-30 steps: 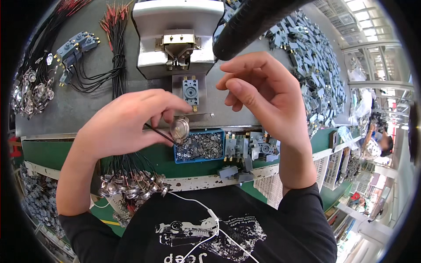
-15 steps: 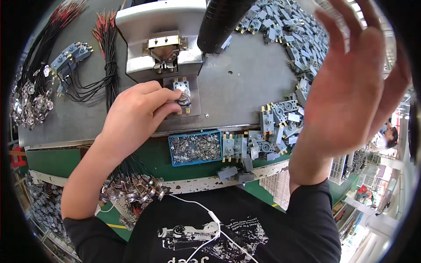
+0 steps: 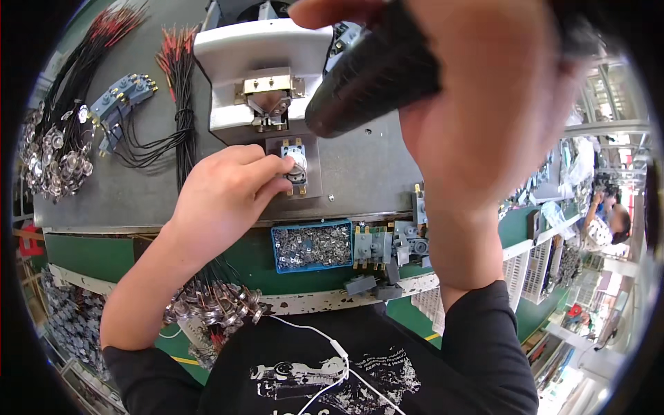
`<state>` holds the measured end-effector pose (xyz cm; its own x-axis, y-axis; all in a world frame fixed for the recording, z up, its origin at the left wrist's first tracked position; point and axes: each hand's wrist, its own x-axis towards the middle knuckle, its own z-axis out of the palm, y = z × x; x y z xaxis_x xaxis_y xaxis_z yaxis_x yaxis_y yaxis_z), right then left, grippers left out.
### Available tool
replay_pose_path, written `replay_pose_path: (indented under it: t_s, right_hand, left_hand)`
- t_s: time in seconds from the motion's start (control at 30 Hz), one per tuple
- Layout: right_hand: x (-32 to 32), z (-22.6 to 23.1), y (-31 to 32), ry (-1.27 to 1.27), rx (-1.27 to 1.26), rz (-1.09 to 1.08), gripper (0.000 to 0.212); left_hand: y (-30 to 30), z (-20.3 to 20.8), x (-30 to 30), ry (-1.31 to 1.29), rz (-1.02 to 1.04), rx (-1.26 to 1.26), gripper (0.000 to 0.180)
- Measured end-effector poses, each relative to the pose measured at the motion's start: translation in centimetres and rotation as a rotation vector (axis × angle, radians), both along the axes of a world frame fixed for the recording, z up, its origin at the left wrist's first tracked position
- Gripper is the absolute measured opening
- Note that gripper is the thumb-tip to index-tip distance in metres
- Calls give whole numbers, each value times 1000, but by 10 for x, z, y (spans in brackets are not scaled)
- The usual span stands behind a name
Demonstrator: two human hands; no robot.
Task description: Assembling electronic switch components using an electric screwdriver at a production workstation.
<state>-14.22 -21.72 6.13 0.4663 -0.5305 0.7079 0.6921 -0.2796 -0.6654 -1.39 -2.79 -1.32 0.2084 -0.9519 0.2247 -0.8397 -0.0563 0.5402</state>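
Note:
My left hand (image 3: pixel 232 183) is closed in a pinch at a small round metal piece (image 3: pixel 298 164). That piece sits on a grey switch block (image 3: pixel 294 151) with brass terminals, which lies on a flat metal plate (image 3: pixel 313 181) below the press head (image 3: pixel 268 93). The fingertips partly cover the piece. My right hand (image 3: pixel 477 104), raised and blurred, is at a thick black lever handle (image 3: pixel 373 76). The palm lies against the handle and a finger reaches over its far side; the other fingers are hidden or smeared.
A blue tray (image 3: pixel 312 247) of small metal clips stands at the bench's front edge. Grey switch blocks (image 3: pixel 372 247) lie beside it, others beyond my right arm. Black wire bundles with red tips (image 3: pixel 176 55) and metal discs (image 3: pixel 59 155) lie left. More discs (image 3: pixel 214 301) hang in front. Another person (image 3: pixel 602 225) is far right.
My right hand has swung left and inward, from open in the air to the black handle. My left hand keeps its pinch at the metal piece. The whole view has shifted slightly.

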Motion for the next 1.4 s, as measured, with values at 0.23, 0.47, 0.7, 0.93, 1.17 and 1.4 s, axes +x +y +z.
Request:
replay_pose_path:
  t_s: [0.23, 0.47, 0.7, 0.93, 1.17, 1.4]
  right_hand:
    - [60, 5, 22, 3, 88, 131, 50]
    - [86, 4, 50, 34, 205, 275, 58]
    - [97, 27, 43, 264, 93, 173, 53]
    - [123, -1, 9, -401, -539, 109, 49]
    - [60, -2, 40, 126, -45, 74, 38]
    - [46, 2, 33, 256, 37, 86, 25]
  left_hand:
    - [1, 1, -3, -68, 21, 23, 16]
    - [6, -9, -3, -85, -2, -25, 16]
    - [6, -14, -4, -43, -9, -51, 17]
    - [7, -25, -6, 4, 25, -106, 19]
    - [9, -22, -4, 15, 19, -88, 19]
    - [6, -21, -6, 20, 9, -58, 18]
